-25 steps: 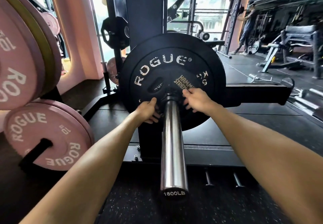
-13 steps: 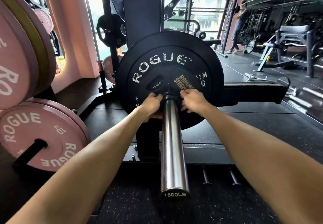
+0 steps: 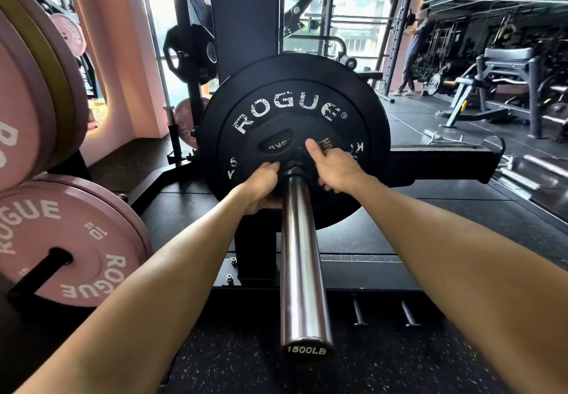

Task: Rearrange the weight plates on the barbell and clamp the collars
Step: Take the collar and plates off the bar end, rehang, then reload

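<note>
The steel barbell sleeve points straight at me, its end cap marked 1500LB. A large black Rogue plate sits on it, with a smaller black plate in front. A black collar rings the sleeve against the smaller plate. My left hand grips the collar's left side with curled fingers. On the collar's right side my right hand curls its fingers round it, thumb lifted onto the plate face. The hands hide most of the collar.
Pink Rogue plates hang on storage pegs at the left, close to my left arm. A dark rack upright rises behind the plates. A black rack arm runs off to the right. A person and benches are far back right.
Both hands have slid inward from the face of the small plate onto the collar at the sleeve. My right thumb now sticks up over the plate.
</note>
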